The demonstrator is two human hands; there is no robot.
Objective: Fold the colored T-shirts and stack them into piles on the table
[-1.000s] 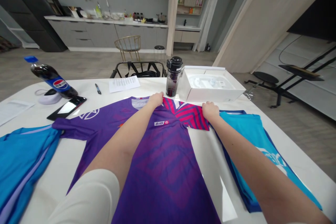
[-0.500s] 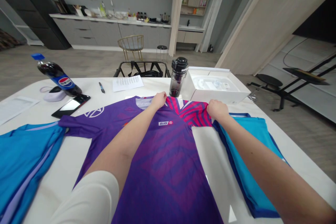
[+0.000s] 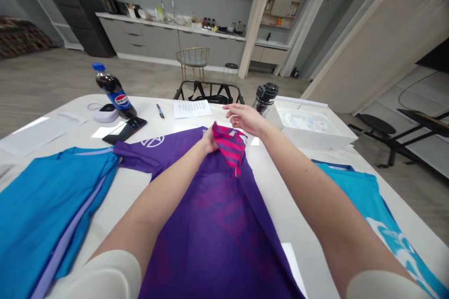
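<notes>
Purple short-sleeved fabric jersey (image 3: pixel 210 224) on the glossy white surface (image 3: pixel 280 201), long axis running near to far.
Left grip (image 3: pixel 209 142) seems to pinch its inward-folded pink-striped sleeve (image 3: pixel 229 147), fingertips partly hidden; the right grip (image 3: pixel 247 119), empty, fingers parted, hangs just beyond, nearer the jersey's far edge.

Left hand (image 3: pixel 209 142) grasping purple jersey (image 3: pixel 210 229) by pink-striped fabric (image 3: pixel 231 148); right hand (image 3: pixel 246 119) spread nearby

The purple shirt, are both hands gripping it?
No, only the left hand grips the purple shirt, by its pink-striped part, while the right hand is open and holds no cloth.
</notes>
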